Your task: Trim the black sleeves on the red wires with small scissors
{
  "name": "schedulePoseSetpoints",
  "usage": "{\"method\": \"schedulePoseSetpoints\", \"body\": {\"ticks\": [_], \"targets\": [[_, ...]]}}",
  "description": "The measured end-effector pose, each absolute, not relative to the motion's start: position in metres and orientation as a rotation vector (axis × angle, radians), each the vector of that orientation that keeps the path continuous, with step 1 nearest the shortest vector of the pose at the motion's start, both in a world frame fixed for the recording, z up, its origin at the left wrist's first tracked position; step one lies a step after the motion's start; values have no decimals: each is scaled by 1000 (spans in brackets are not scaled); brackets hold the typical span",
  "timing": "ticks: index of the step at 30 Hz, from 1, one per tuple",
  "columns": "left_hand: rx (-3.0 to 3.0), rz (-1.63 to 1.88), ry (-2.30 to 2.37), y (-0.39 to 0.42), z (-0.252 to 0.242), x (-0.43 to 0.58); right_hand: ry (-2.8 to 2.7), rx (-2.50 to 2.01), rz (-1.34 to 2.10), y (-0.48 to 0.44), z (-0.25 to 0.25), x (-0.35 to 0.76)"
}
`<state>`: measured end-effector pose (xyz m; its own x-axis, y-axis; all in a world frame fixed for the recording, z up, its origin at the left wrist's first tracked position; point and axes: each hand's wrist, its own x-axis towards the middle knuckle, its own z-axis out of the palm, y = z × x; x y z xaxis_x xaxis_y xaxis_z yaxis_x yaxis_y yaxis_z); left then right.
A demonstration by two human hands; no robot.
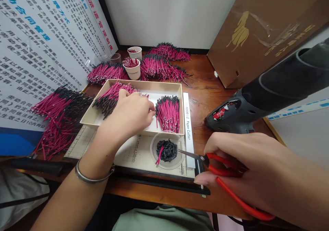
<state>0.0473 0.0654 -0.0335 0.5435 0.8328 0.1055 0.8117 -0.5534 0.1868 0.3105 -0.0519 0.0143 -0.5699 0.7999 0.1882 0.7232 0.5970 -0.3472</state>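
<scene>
My left hand point(131, 112), a metal bangle on its wrist, reaches into a shallow cream box point(144, 84). Its fingers are curled and pressed together beside a neat bundle of short magenta wires with black ends point(168, 114); whatever they grip is hidden. Under and beyond this hand lies a looser wire pile point(109, 99). My right hand point(239, 169) grips red-handled scissors point(223, 164), their blades pointing left over the rim of a clear round tub point(153, 155). The tub holds small black pieces point(167, 150) and a magenta strand point(159, 155).
A paper cutter board point(138, 152) lies under the box and tub. Heaps of wires point(60, 118) spread left and behind point(159, 66), around paper cups point(132, 69). At right are a black heat gun point(246, 100) and a brown carton point(246, 35). A printed panel point(51, 35) stands left.
</scene>
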Motion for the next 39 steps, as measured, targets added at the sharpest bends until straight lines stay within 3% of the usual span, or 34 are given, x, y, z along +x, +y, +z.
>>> {"method": "schedulePoseSetpoints", "body": {"ticks": [7,13,18,32,39], "targets": [[2503,417,1468,60,-26,53,-2499,-1209,365,-51,17,312],[2088,951,1304,34,-20,60,-2472,-1322,332,-53,9,318],[2140,1385,1312,-4,-8,53,-2465,-1329,335,-55,11,322],[2430,1011,1011,-24,-12,46,-2407,-1165,268,-47,17,318],[2167,1303,886,-26,-35,48,-2301,-1051,569,-46,7,309]]}}
